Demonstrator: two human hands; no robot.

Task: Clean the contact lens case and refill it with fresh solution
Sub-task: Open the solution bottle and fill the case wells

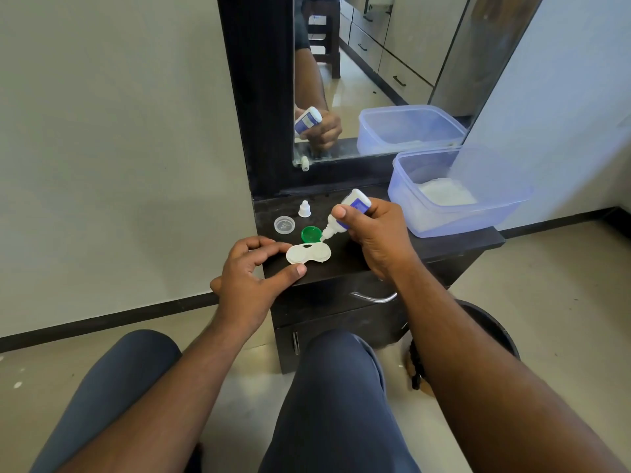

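**Solution bottle tipped over the open lens case**

While both knees [327, 387] in dark trousers fill the near foreground, the left hand [252, 278] rests at the front edge of the dark dresser top [444, 245], thumb and forefinger curled around the left end of the white contact lens case [308, 253], pinching it in place. The case lies flat with both wells uncovered. Just beyond it, the right hand [375, 233] grips a small white-and-blue solution bottle [345, 213], tilted nozzle-down, its tip just above the case's right well and beside a green cap [310, 233]. Farther back lie a clear cap [284, 224] and the bottle's white cap [304, 209]. A translucent blue tub [454, 196] stands to the right, before the mirror [375, 80].
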